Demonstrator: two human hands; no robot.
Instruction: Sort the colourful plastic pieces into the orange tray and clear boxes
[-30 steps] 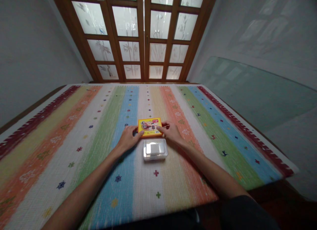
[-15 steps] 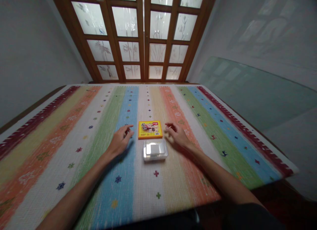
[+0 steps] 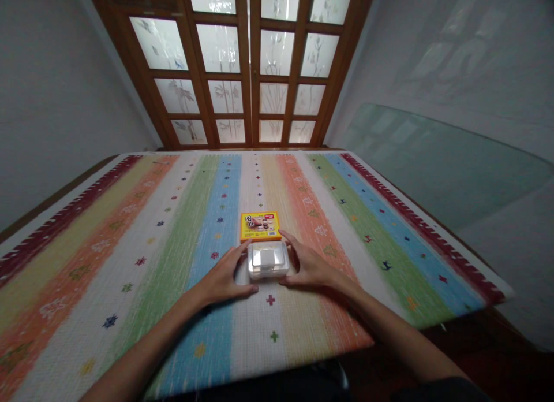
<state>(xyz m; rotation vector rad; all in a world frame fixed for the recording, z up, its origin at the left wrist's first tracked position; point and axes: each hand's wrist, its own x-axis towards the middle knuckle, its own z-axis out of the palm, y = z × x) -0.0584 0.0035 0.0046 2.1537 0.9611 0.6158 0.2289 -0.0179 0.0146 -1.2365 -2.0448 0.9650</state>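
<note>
A small clear plastic box (image 3: 268, 259) with a white insert lies on the striped cloth (image 3: 173, 263) near the table's front middle. My left hand (image 3: 225, 278) cups its left side, fingers along the far corner and thumb at the near edge. Against the right side my right hand (image 3: 308, 267) does the same, so the box is held between both hands. Just beyond the box lies a flat yellow and orange packet (image 3: 260, 226) with printed pictures; neither hand touches it.
The colourful striped cloth covers the whole table. A wooden door with frosted glass panes (image 3: 251, 73) stands behind the far edge. A large glass sheet (image 3: 433, 159) leans against the right wall. The table's right edge (image 3: 454, 246) falls off to a dark floor.
Both hands let go of the yellow packet, drew back towards me, and closed in on the two sides of the clear plastic box. The camera tilted slightly.
</note>
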